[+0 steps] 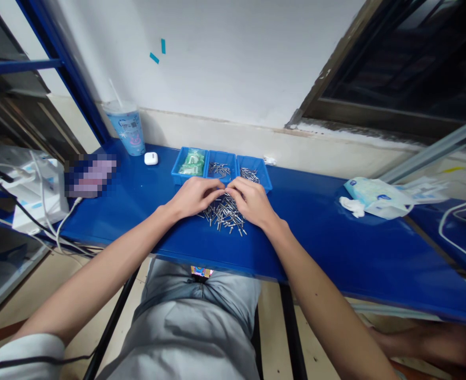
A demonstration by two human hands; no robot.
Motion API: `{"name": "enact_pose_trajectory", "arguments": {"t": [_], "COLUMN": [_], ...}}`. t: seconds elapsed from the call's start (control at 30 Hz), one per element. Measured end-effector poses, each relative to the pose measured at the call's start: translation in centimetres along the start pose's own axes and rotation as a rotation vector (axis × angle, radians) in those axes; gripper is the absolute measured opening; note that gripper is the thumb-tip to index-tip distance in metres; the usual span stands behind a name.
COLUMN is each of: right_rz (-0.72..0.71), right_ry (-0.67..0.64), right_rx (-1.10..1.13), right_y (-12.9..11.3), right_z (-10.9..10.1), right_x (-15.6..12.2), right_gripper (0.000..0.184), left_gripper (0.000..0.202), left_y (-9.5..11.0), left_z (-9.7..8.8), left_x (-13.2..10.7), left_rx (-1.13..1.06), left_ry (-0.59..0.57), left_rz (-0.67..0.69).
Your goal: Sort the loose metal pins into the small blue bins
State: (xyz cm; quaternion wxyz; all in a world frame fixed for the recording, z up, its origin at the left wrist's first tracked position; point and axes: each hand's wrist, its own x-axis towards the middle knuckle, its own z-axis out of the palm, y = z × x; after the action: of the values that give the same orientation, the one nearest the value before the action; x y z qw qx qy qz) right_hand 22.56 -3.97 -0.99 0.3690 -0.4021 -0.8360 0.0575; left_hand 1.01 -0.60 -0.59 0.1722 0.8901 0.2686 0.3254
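Note:
A heap of small metal pins (225, 214) lies on the blue table (327, 232) in front of three blue bins. My left hand (195, 195) and my right hand (250, 199) rest over the far side of the heap, fingertips meeting in a pinch. Whatever they pinch is too small to make out. The left bin (189, 164) holds green packets. The middle bin (220, 168) and the right bin (254, 172) hold more metal pins.
A blue drink cup with a straw (125, 126) and a white earbud case (151, 158) stand at the back left. White chargers and cables (35, 195) sit at the left edge. A tissue pack (375, 198) lies to the right.

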Motion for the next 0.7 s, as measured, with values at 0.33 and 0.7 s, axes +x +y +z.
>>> {"name": "enact_pose_trajectory", "arguments": {"t": [0.33,0.7], "right_rz": [-0.003,-0.007], "right_ry": [-0.003,0.001], "right_rx": [0.001,-0.011], "right_y": [0.03,0.05], "right_z": [0.03,0.05], "right_x": [-0.01,-0.02], "right_gripper": [0.027,0.026], "left_gripper": [0.027,0.026], "left_y": [-0.01,-0.25], "left_z": [0.02,0.11], "left_x": [-0.02,-0.05], "left_rx": [-0.005,-0.001], "left_ry": [-0.001,-0.003], "left_rz": [0.005,0.007]}}
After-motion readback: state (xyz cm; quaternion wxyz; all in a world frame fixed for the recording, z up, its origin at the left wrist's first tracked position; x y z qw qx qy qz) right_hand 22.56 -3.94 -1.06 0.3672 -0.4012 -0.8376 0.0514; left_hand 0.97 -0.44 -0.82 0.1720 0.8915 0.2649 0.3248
